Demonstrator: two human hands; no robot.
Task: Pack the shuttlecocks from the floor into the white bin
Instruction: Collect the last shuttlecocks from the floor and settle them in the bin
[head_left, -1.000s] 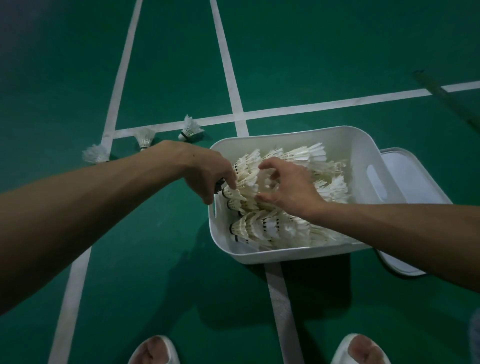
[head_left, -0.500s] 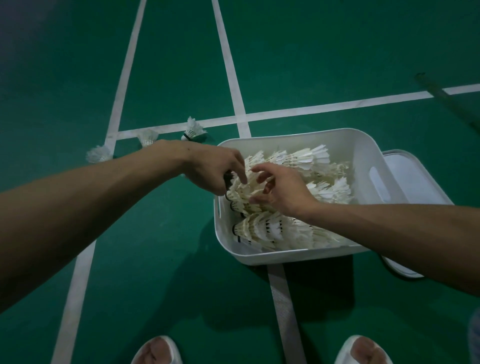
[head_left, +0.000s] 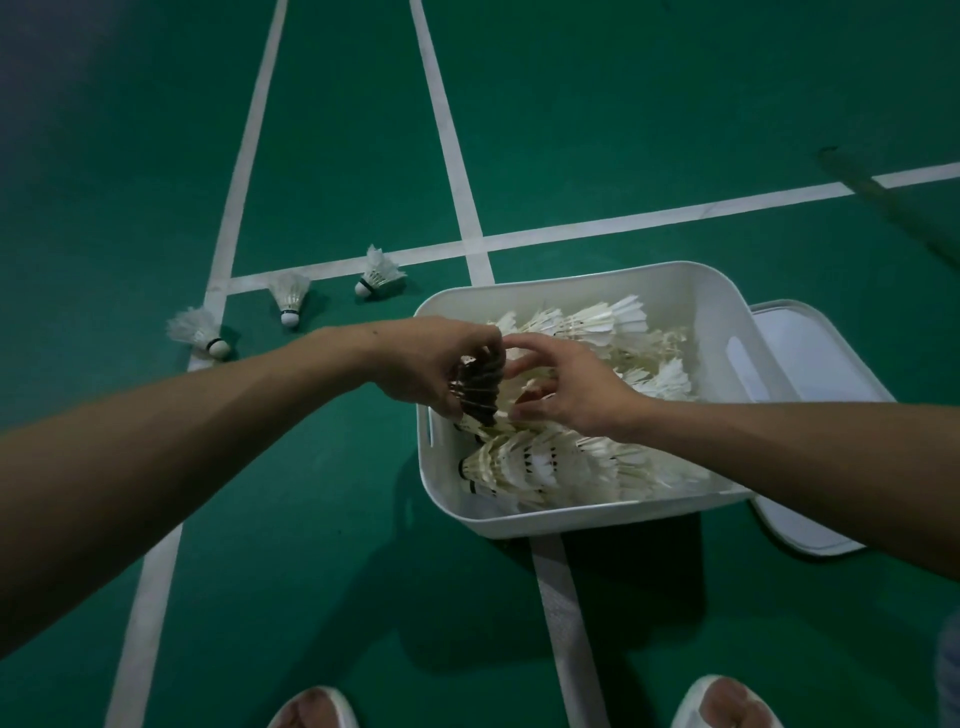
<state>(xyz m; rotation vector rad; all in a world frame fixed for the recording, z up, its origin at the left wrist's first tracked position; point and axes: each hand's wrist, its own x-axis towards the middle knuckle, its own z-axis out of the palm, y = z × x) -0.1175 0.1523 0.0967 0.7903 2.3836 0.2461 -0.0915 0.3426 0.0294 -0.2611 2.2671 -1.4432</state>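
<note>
While the left hand (head_left: 434, 364) curls its fingers round a nested stack of shuttlecocks (head_left: 480, 392) over the left wall of the white bin (head_left: 571, 522), the right hand (head_left: 574, 387) sits just beside it, fingers bent toward the stack; whether they pinch it cannot be told. Beneath both hands lie packed shuttlecocks (head_left: 545, 462), and three loose shuttlecocks (head_left: 290, 299) lie on the floor (head_left: 337, 519) beyond the left wrist.

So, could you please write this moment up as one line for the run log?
left hand: grips nested shuttlecock stack over white bin | right hand: touches stack | floor: three shuttlecocks not yet packed
</note>
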